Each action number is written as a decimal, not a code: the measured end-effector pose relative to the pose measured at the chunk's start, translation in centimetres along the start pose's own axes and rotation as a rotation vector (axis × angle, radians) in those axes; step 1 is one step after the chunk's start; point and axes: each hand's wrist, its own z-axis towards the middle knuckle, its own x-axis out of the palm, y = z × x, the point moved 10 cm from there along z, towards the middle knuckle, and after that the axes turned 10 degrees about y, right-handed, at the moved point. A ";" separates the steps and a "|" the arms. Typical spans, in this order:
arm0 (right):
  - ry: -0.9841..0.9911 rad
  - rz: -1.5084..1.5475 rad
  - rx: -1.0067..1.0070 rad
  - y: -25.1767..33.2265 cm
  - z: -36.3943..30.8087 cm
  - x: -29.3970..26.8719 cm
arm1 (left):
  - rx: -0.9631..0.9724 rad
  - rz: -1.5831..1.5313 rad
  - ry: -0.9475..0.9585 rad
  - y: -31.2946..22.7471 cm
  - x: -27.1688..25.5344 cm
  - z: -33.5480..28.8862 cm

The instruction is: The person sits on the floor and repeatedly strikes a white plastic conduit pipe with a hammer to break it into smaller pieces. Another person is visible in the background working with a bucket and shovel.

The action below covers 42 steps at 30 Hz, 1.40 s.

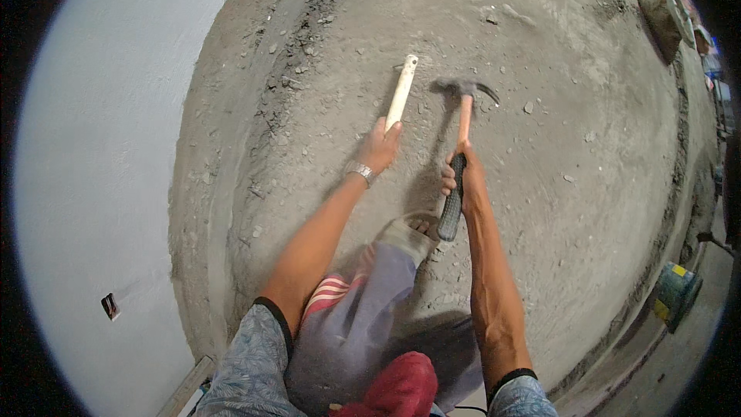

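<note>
My right hand [467, 177] is wrapped around the black grip of a claw hammer [465, 112]. The hammer has an orange shaft, and its dark head is slightly blurred above the floor. To its left, my left hand [380, 145] closes on the lower end of a narrow cream-coloured strip [402, 94] with a dark hole near its far end. The strip points away from me, apart from the hammer head. What the strip is made of I cannot tell. A metal watch [360, 172] circles my left wrist.
Rough grey concrete floor [571, 208] with loose chips spreads around. Rubble [289, 69] lines a groove beside the pale wall [108, 147], which has a small socket opening [110, 306]. My foot [422, 228] is just below the hands. A blue-green container [676, 293] and a sack [661, 25] stand at right.
</note>
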 end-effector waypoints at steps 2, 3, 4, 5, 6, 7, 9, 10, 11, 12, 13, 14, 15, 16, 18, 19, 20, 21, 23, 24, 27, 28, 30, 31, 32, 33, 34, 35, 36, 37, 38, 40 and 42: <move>0.027 0.169 -0.041 -1.2 -1.7 -1.4 | -0.002 0.048 -0.037 -0.5 -0.3 -0.3; 0.018 0.238 -0.071 -1.8 -2.6 -1.9 | 0.064 0.168 -0.062 -1.4 0.0 -0.8; 0.029 0.255 -0.083 -2.4 -3.4 -2.4 | 0.138 0.286 -0.090 -2.7 0.7 -1.4; 0.040 0.271 -0.096 -3.2 -3.9 -3.0 | 0.215 0.402 -0.118 -4.4 1.4 -1.9; 0.051 0.287 -0.109 -3.7 -4.2 -3.5 | 0.184 0.397 -0.050 -5.0 2.8 -1.4; 0.032 0.298 -0.105 -4.4 -4.7 -3.7 | 0.146 0.393 0.013 -5.9 4.0 -1.5; -0.008 0.319 -0.096 -5.4 -5.3 -3.9 | 0.173 0.456 0.040 -6.9 5.7 -0.8; -0.016 0.260 -0.088 -5.6 -5.4 -4.0 | 0.184 0.521 -0.031 -6.9 5.2 -0.3; -0.026 0.203 -0.084 -5.9 -5.5 -4.2 | 0.197 0.587 -0.098 -7.0 4.8 0.1; -0.036 0.147 -0.079 -6.0 -5.6 -4.3 | 0.210 0.653 -0.167 -7.0 4.4 0.4; -0.042 0.135 -0.074 -5.7 -5.8 -4.3 | 0.103 0.613 -0.153 -6.5 4.0 0.7; -0.066 0.097 -0.080 -5.3 -6.1 -4.8 | -0.003 0.572 -0.136 -6.2 3.0 0.6; -0.090 0.059 -0.086 -5.0 -6.4 -5.3 | -0.110 0.533 -0.119 -5.5 2.2 0.5; -0.099 0.022 -0.085 -4.8 -6.5 -5.2 | -0.115 0.532 -0.154 -5.3 0.8 0.0; -0.168 -0.114 -0.116 -4.1 -6.9 -5.6 | -0.125 0.529 -0.224 -4.4 -1.4 -0.4; -0.201 -0.183 -0.132 -3.8 -7.0 -5.7 | -0.088 0.531 -0.213 -4.9 -1.4 -0.4; -0.234 -0.278 -0.170 -3.4 -6.9 -6.2 | -0.061 0.559 -0.218 -5.5 -1.1 -0.3; -0.268 -0.372 -0.208 -3.3 -6.5 -6.9 | -0.035 0.586 -0.222 -6.1 -0.3 0.0; -0.333 -0.533 -0.291 -2.1 -6.5 -7.9 | -0.016 0.628 -0.195 -8.0 1.8 0.1; -0.366 -0.597 -0.338 -0.9 -6.4 -8.2 | -0.021 0.643 -0.164 -9.1 3.1 0.5; -0.405 -0.640 -0.462 4.1 -6.8 -6.0 | 0.060 0.703 -0.115 -10.9 4.8 2.4; -0.415 -0.630 -0.500 6.3 -7.3 -4.9 | 0.105 0.724 -0.100 -11.4 5.2 3.1; -0.461 -0.639 -0.619 9.9 -7.7 -3.9 | 0.061 0.755 -0.071 -12.1 5.4 3.9; -0.480 -0.616 -0.681 11.4 -8.1 -2.8 | 0.062 0.769 -0.088 -12.0 5.1 4.5; -0.505 -0.592 -0.744 12.8 -8.7 -1.4 | 0.068 0.783 -0.101 -12.1 5.0 4.8; -0.527 -0.568 -0.807 13.6 -8.7 -0.4 | 0.040 0.760 -0.101 -11.8 4.7 5.1; -0.540 -0.554 -0.845 13.9 -8.1 -0.1 | 0.017 0.735 -0.097 -11.7 4.6 5.4; -0.550 -0.539 -0.883 14.0 -7.3 0.1 | -0.006 0.712 -0.095 -11.6 4.5 5.6; -0.561 -0.525 -0.920 13.9 -6.5 0.3 | 0.010 0.726 -0.090 -11.8 4.6 5.6; -0.589 -0.541 -0.869 13.1 -4.9 0.1 | 0.022 0.743 -0.091 -11.9 4.4 5.5; -0.607 -0.747 -0.860 12.9 -3.7 0.2 | 0.040 0.757 -0.087 -12.2 4.5 5.5; -0.641 -1.157 -0.823 11.7 -0.2 -0.6 | 0.063 0.777 -0.081 -12.6 4.9 5.6; -0.524 -1.188 -0.729 12.0 2.0 -2.8 | 0.063 0.773 -0.079 -12.6 4.7 5.9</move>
